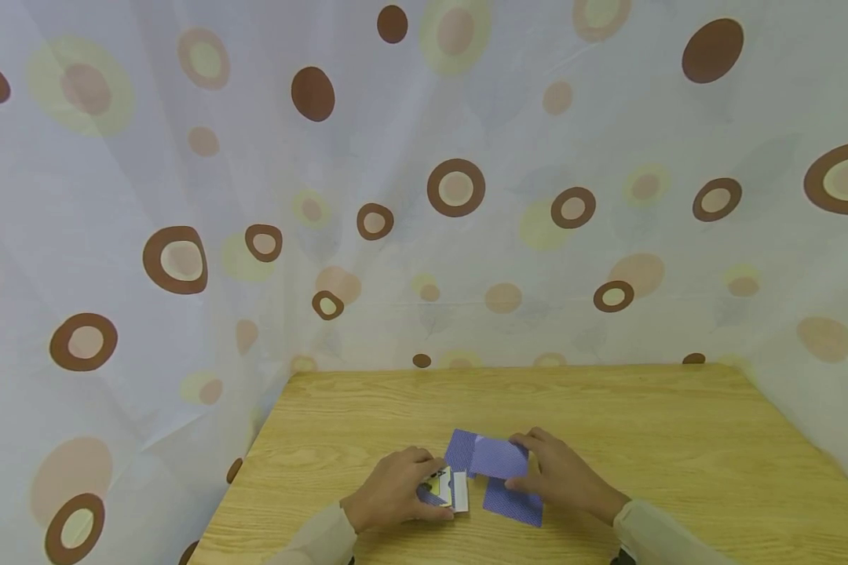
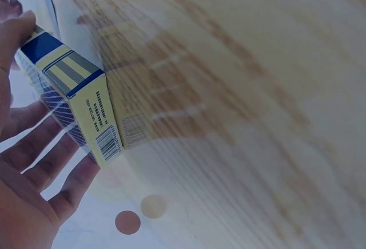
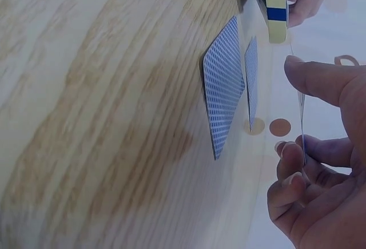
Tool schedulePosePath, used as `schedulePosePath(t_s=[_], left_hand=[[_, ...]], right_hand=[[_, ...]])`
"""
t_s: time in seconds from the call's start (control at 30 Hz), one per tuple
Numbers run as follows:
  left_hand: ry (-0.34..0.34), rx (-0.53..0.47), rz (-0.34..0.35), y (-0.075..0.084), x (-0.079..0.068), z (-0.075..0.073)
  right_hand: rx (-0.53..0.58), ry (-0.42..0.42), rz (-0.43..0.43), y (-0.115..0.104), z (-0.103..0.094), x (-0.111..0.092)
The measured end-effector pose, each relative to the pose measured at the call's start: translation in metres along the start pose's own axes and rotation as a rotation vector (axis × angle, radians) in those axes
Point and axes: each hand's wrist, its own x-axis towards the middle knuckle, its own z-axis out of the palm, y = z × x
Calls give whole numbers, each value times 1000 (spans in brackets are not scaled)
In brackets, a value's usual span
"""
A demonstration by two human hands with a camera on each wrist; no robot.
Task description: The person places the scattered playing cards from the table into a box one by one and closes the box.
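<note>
A small playing-card box [image 1: 436, 496], blue, white and yellow, is gripped by the left hand [image 1: 394, 488] just above the table. Its white flap [image 1: 461, 493] points right, and a barcode side of the box [image 2: 103, 123] shows in the left wrist view. To its right, the right hand [image 1: 564, 475] pinches a blue-backed playing card [image 1: 498, 458] between thumb and fingers. In the right wrist view that card appears almost edge-on. Two more blue-backed cards lie on the table: one nearer card [image 1: 514, 503] and one farther card [image 1: 459, 449], partly covered by the held one.
The wood-grain table [image 1: 650, 416] reaches back to a pale curtain [image 1: 509, 251] with brown and yellow circles. The curtain also hangs along the left and right sides.
</note>
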Motion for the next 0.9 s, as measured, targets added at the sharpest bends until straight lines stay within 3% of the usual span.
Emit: schedulePosePath(t_s=[0.33,0.9], left_hand=[[-4,0,-5,1,-1,-1],[12,15,23,0,0,1]], right_hand=[[43,-31,-20,-6,2,-2],[-1,-75,-39,-15,13,-4]])
